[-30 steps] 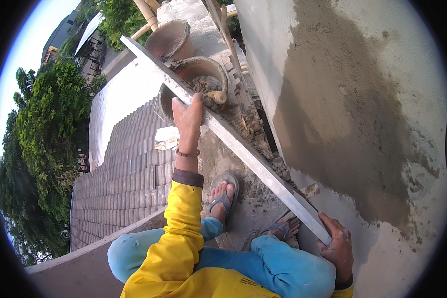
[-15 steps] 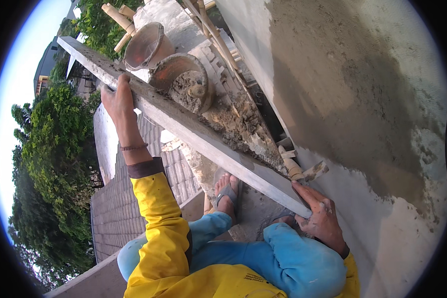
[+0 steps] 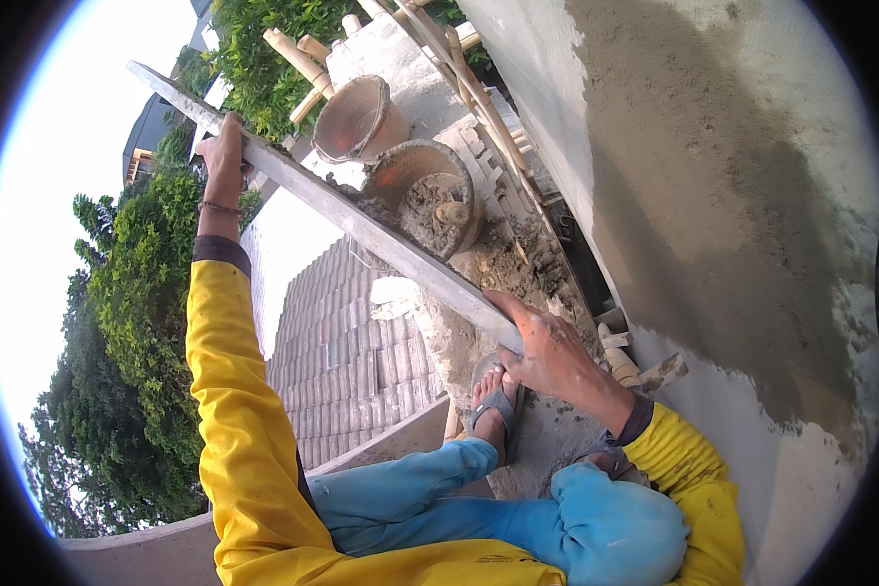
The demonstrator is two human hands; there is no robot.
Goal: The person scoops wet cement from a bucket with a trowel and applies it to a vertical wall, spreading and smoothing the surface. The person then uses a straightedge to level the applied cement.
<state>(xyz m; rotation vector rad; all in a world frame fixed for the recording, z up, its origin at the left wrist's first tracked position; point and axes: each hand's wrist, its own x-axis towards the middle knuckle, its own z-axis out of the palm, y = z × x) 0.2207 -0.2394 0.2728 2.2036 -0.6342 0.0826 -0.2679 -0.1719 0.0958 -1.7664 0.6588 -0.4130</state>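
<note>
A long grey straightedge (image 3: 361, 227), smeared with mortar, slants across the view from far left to near right. Close to its far end, my left hand (image 3: 223, 151) is closed around it. My right hand (image 3: 555, 354) grips the near end, fingers over the top edge. Just beyond the bar stands a bucket of wet mortar (image 3: 430, 200), with a rounded lump in the mix. On the right rises a wall (image 3: 693, 195) with a dark, damp patch of plaster; the bar is apart from it.
Another bucket (image 3: 361, 119) stands farther back beside bamboo poles (image 3: 483, 103). Spilled mortar (image 3: 523, 259) covers the ledge near the wall. A tiled roof (image 3: 356, 356) lies below on the left, with trees (image 3: 146, 342) beyond. My sandalled foot (image 3: 495, 400) rests on the platform.
Both hands have carried the straightedge leftward, away from the wall. Its near end has moved left and up, and my left arm is stretched farther out. The view has shifted too.
</note>
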